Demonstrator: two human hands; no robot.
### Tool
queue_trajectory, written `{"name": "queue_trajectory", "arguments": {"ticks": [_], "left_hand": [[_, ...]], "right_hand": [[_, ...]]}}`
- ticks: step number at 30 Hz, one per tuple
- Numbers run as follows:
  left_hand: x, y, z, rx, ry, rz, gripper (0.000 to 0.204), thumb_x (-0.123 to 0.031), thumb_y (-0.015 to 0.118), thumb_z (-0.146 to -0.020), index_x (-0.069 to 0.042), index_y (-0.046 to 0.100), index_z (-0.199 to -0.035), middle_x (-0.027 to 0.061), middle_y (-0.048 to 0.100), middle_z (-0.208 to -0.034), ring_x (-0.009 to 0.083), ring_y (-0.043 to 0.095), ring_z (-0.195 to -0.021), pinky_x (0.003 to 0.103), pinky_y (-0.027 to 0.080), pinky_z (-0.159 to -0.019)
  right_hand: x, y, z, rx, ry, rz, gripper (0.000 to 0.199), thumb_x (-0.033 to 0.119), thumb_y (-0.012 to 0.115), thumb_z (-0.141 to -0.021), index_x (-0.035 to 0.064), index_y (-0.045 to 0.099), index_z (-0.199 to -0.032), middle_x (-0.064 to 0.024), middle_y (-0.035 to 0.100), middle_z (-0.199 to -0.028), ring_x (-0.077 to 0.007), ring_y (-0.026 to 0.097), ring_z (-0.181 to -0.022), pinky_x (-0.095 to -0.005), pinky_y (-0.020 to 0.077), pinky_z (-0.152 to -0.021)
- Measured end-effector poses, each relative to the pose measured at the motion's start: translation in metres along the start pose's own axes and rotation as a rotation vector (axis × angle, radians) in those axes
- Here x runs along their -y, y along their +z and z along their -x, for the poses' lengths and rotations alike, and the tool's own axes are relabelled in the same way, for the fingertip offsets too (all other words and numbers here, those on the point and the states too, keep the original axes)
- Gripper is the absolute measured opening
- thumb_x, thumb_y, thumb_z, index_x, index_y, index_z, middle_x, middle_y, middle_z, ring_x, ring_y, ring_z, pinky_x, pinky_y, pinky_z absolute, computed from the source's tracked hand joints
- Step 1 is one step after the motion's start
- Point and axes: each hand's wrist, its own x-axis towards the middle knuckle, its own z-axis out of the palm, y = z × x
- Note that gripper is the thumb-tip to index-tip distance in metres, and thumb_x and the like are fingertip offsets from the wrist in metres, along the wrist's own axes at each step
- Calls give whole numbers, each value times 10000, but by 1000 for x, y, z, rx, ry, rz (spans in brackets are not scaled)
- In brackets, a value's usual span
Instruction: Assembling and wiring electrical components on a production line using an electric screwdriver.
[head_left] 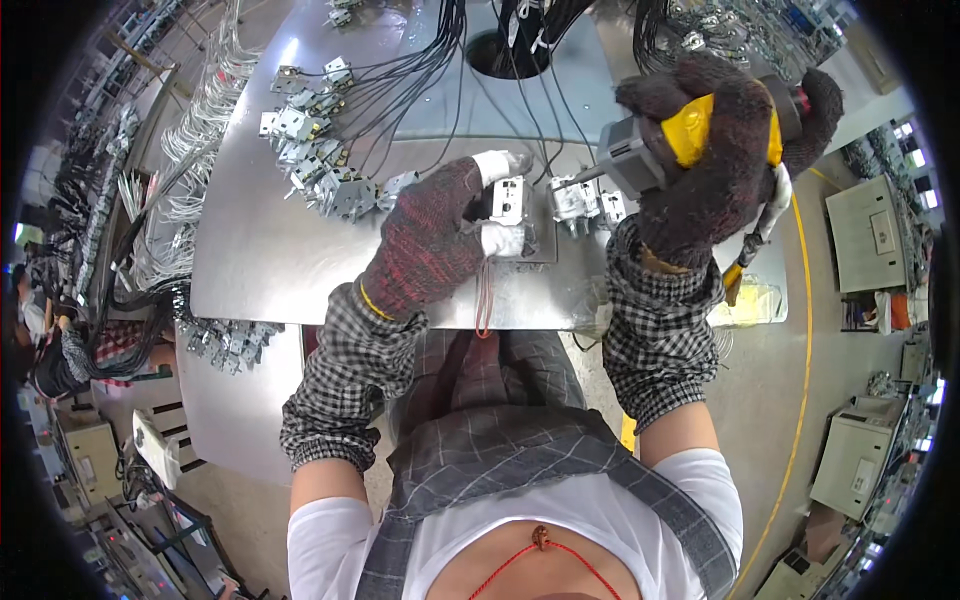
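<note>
My left hand (430, 235), in a dark knitted glove with white-wrapped fingertips, pinches a small silvery metal connector housing (508, 200) between thumb and forefinger at the table's near middle. My right hand (715, 190), gloved alike, is wrapped round a yellow and dark-grey power screwdriver (688, 130). Its thin bit points left, above a few more metal connectors (575, 203) lying just right of the held one. The bit and the held housing are apart. Below my left hand a thin reddish cord loop (484, 300) hangs over the table edge.
Several cabled connectors (320, 150) lie in a curved row on the metal table (260, 270). Black cables (440, 60) run to a round hole (500, 62) at the back. White cable bundles (200, 150) hang at left. A yellow floor line (805, 300) runs at right.
</note>
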Motion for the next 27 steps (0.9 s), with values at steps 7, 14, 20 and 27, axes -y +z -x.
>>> {"name": "queue_trajectory", "arguments": {"ticks": [7, 14, 20, 27], "left_hand": [[5, -7, -9, 127, -206, -31, 489, -129, 650, -826, 72, 525, -1253, 123, 661, -971, 158, 643, -836, 306, 536, -747], [4, -4, -13, 92, -106, -282, 585, -343, 779, -761, 1, 582, -1191, 196, 669, -1009, 326, 677, -933, 376, 531, -790], [18, -6, 0, 85, -81, -341, 652, -375, 787, -700, -32, 573, -1212, 195, 638, -1066, 336, 639, -973, 415, 513, -826], [-16, -64, 26, -366, 29, -1274, 581, -337, 661, -790, -118, 525, -1310, 147, 592, -1210, 352, 515, -1150, 490, 321, -1066]], "right_hand": [[35, 17, 5, -269, 562, -1131, 566, 129, 614, -930, 136, 292, -1396, -192, 642, -943, -235, 633, -696, -355, 543, -540], [35, 19, 28, -72, 760, -942, 409, 219, 588, -941, 129, 398, -1291, -170, 626, -941, -191, 569, -618, -285, 464, -485], [49, 17, 48, 95, 850, -985, 314, 295, 566, -950, 123, 488, -1202, -152, 613, -940, -154, 514, -551, -224, 396, -437], [43, 14, 36, -136, 1243, -1374, 410, 317, 531, -956, 43, 495, -1258, -213, 608, -956, -249, 554, -556, -350, 467, -437]]}}
